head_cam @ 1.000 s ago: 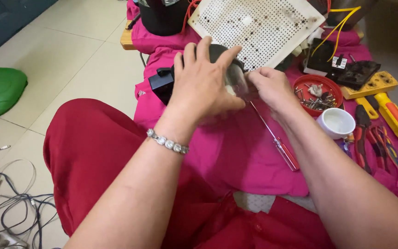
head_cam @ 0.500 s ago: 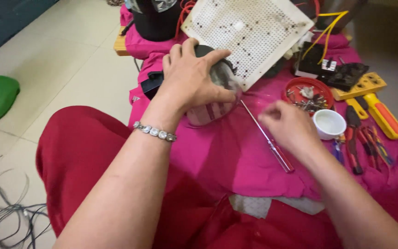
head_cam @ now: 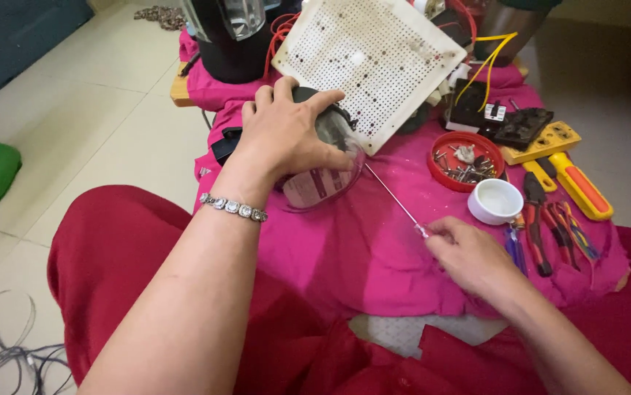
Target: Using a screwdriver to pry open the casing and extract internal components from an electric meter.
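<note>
Left hand (head_cam: 286, 135) is clamped over the clear blender jar (head_cam: 322, 179), tipped on its side on the pink-covered surface (head_cam: 374, 256); right hand (head_cam: 469, 256) pinches the long screwdriver (head_cam: 396, 201), tip at the jar; looks mid-job, base apparently not off yet.

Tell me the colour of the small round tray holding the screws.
Red; the round tray sits on the pink cloth, clearest in the head view.

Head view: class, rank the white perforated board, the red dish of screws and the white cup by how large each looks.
1. White perforated board, clearly largest.
2. Red dish of screws.
3. White cup, smallest, though it lies slightly nearer the camera than the dish.
</note>
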